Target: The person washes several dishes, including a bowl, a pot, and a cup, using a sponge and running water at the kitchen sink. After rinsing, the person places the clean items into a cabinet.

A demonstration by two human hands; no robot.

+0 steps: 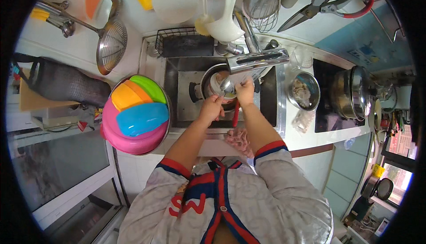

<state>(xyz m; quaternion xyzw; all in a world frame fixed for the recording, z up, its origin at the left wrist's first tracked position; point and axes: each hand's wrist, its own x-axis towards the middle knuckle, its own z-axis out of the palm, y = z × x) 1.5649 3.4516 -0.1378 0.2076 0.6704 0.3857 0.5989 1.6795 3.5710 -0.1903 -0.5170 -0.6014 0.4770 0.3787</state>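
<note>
A metal spoon [227, 86] is held over the sink, its handle pinched in my left hand [211, 108]. My right hand [245, 92] is beside the spoon's bowl, under the faucet head, with its fingers curled. Whether those fingers grip anything is hidden. Below both hands a metal pot [203, 77] with black side handles stands in the sink [186, 110]. Inside the pot are bowls or dishes [214, 83], partly covered by my hands. A red handle [236, 114] slants over the pot's near rim, below my right hand.
The chrome faucet [258, 61] reaches over the sink. At left stands a pink basin [133, 140] with colored bowls. To the right are a metal bowl of food [303, 90] and a lidded pot [346, 92] on the cooktop. Utensils, including a ladle [228, 24] and scissors [319, 9], hang above.
</note>
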